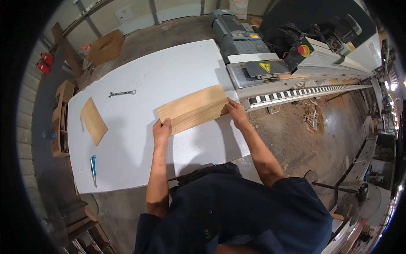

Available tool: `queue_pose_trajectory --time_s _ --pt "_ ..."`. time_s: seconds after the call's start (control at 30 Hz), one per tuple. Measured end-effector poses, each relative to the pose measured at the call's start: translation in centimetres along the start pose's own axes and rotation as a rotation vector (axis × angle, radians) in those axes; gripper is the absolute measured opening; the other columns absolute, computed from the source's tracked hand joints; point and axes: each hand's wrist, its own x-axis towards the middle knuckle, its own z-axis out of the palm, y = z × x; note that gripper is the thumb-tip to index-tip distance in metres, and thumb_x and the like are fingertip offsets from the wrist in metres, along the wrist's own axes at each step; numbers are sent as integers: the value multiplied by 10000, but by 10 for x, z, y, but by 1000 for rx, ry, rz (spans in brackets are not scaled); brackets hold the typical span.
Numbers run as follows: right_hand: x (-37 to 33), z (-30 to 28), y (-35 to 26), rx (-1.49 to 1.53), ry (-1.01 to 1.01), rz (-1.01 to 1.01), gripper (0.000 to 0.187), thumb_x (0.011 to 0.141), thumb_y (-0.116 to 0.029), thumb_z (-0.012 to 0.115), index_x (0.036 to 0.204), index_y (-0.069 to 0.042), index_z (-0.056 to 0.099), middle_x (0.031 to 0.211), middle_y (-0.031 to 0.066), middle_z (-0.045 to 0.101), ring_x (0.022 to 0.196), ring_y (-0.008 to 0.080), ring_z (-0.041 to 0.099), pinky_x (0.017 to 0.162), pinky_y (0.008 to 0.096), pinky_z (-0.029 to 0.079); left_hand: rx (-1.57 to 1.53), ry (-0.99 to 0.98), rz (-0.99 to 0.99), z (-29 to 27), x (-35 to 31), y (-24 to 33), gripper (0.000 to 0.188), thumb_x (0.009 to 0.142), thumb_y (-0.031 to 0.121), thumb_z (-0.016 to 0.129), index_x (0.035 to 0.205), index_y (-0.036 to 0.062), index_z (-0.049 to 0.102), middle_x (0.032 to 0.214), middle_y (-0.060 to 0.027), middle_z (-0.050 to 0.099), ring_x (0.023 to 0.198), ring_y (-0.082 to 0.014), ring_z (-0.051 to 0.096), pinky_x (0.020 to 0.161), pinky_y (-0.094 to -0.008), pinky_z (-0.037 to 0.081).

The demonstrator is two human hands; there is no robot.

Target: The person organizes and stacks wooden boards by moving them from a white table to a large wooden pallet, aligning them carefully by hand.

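Observation:
A rectangular wooden board (193,107) with visible grain is held in both hands above the white tabletop (127,165). My left hand (161,130) grips its near left corner, thumb on the upper face. At the right end my right hand (237,112) pinches the edge, also with the thumb on top. The fingers under the board are hidden. To the left lies a smaller piece of wood (94,121) with slanted ends, a thin sliver (82,123) beside it. A metal wrench (122,93) rests beyond my left hand, and a blue utility knife (93,170) lies near the table's left front.
Beyond the table's right edge stands a machine with a grey motor (239,36), a red stop button (303,50) and a long roller rail (304,92). Wood scraps (311,116) and sawdust litter the floor. A cardboard box (105,46) sits behind the table; a wooden rack (61,120) stands left.

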Motion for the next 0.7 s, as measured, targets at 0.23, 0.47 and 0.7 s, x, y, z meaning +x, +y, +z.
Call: queue_pose_trajectory --time_s 0.23,0.47,0.7 --pt "2 -7 19 187 28 3 428 963 -84 561 1382 -1 523 1294 57 609 1124 123 552 998 267 417 -67 -22 17 5 -2 2 238 948 178 615 1036 -37 666 863 -44 614 785 -130 507 737 -301 431" --pt "3 -9 23 187 -35 24 446 962 -92 578 1392 4 509 1290 59 606 1134 122 550 998 265 415 -35 -20 -3 1 -9 -5 283 940 145 615 1152 -42 643 971 -86 666 863 -145 575 799 -296 464" --pt "31 -15 14 241 171 100 449 944 -302 641 1244 26 576 1145 84 649 973 170 602 859 284 459 -117 -83 30 -11 -19 -13 357 928 154 635 1227 -37 603 1033 -94 668 912 -144 585 839 -290 466"
